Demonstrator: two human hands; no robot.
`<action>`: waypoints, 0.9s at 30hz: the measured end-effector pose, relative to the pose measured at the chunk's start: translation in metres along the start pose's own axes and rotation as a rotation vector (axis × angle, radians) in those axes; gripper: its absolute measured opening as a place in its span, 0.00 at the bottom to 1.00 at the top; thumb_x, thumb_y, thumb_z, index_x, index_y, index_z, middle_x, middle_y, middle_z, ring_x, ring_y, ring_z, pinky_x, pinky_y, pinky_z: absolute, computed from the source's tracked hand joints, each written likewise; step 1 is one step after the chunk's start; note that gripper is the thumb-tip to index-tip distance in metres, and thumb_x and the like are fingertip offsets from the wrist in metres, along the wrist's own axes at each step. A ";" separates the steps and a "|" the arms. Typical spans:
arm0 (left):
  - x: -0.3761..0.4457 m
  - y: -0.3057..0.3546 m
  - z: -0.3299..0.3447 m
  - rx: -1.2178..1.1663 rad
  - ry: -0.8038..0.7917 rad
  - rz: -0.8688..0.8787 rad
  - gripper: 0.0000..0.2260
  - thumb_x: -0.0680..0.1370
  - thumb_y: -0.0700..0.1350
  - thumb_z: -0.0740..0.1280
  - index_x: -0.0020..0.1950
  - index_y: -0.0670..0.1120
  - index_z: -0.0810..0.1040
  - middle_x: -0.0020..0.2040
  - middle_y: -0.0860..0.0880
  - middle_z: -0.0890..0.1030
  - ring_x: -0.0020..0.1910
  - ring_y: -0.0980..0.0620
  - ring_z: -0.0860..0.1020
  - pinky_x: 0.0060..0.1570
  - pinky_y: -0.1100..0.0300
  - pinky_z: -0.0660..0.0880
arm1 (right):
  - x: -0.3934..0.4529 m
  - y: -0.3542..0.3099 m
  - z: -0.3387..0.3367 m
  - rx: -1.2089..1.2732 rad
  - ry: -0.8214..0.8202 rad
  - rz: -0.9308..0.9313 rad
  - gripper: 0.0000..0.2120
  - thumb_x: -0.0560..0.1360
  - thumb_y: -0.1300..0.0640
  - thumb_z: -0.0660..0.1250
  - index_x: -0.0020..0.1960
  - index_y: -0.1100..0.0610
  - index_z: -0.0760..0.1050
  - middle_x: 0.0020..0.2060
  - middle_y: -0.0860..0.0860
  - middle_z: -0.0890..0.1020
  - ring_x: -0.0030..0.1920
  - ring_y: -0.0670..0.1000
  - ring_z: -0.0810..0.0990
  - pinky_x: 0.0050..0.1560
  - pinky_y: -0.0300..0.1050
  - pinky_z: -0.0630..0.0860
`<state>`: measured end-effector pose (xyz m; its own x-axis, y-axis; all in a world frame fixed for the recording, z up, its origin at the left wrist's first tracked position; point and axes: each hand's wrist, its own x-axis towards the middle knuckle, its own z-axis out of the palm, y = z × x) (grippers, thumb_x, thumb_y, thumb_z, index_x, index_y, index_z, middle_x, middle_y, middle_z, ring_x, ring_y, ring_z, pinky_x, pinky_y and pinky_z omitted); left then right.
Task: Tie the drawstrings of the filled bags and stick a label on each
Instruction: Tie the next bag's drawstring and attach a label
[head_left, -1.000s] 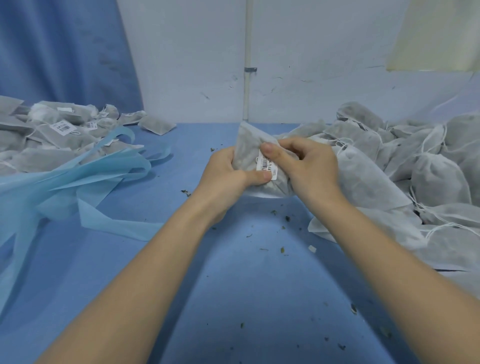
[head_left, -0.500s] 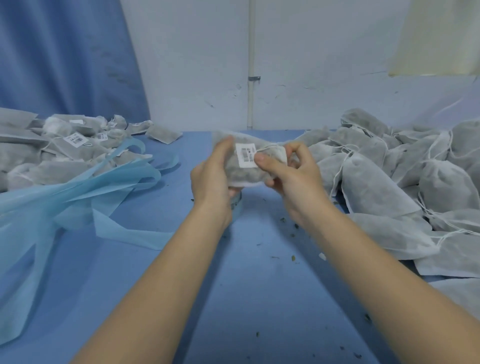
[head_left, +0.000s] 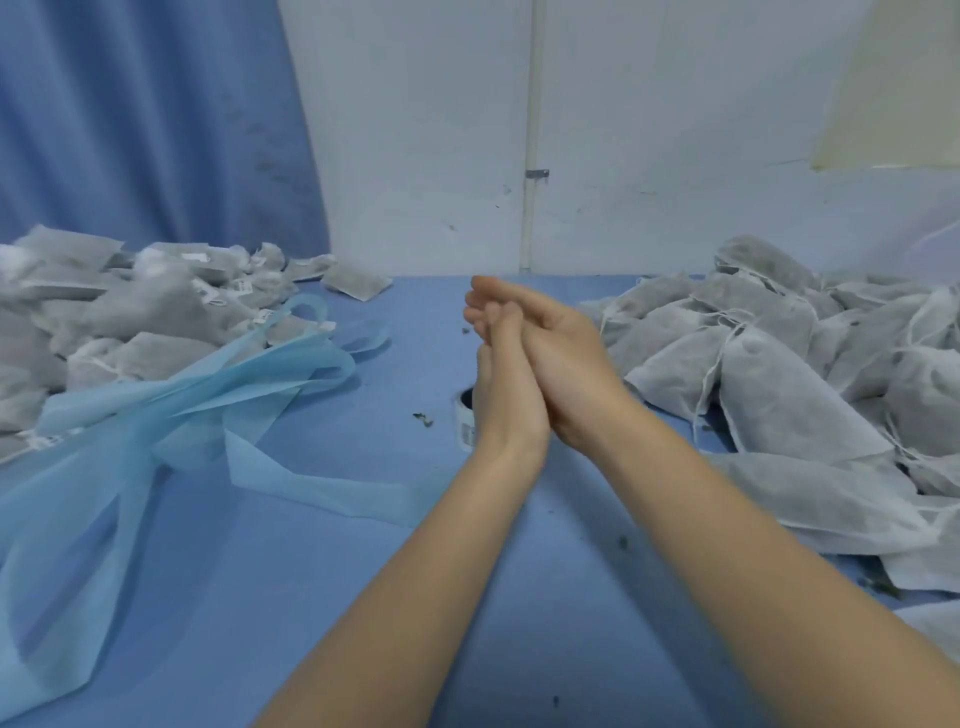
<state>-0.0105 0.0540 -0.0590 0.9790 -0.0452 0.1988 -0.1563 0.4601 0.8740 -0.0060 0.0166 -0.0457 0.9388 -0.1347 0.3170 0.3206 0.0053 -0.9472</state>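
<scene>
Left hand (head_left: 506, 384) and right hand (head_left: 558, 358) meet palm to palm above the bench (head_left: 322, 561), fingers (head_left: 485, 306) straight, apparently holding nothing; forearms converge.

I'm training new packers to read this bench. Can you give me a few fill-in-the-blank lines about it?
1. The left hand and right hand press together and hold ____.
2. The labelled bags are piled on the person's ____ side.
3. The label roll lies partly hidden behind the ____ wrist.

Missing words: nothing; left; left
</scene>
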 end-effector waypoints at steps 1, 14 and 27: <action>0.002 -0.008 0.002 0.056 0.021 -0.033 0.20 0.83 0.53 0.49 0.67 0.45 0.71 0.67 0.48 0.74 0.63 0.55 0.74 0.54 0.67 0.72 | -0.004 -0.002 -0.010 -0.001 0.020 0.005 0.14 0.79 0.65 0.60 0.57 0.52 0.79 0.54 0.47 0.83 0.52 0.41 0.82 0.47 0.33 0.78; -0.052 -0.066 0.078 1.309 -0.961 0.369 0.17 0.67 0.51 0.62 0.52 0.45 0.78 0.48 0.45 0.82 0.49 0.44 0.78 0.47 0.56 0.74 | -0.057 -0.010 -0.140 -0.308 0.273 -0.073 0.15 0.76 0.67 0.62 0.43 0.51 0.81 0.40 0.48 0.85 0.43 0.45 0.83 0.55 0.44 0.78; -0.040 -0.040 0.040 1.420 -0.594 0.439 0.10 0.71 0.53 0.63 0.41 0.51 0.62 0.42 0.53 0.73 0.44 0.46 0.74 0.35 0.57 0.64 | -0.078 0.004 -0.169 -0.889 0.212 0.060 0.26 0.79 0.41 0.51 0.41 0.57 0.79 0.25 0.50 0.80 0.30 0.45 0.78 0.35 0.36 0.67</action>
<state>-0.0484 0.0019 -0.0837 0.6932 -0.6164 0.3737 -0.7201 -0.6143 0.3225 -0.0990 -0.1401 -0.0824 0.8800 -0.3383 0.3333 -0.0255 -0.7345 -0.6782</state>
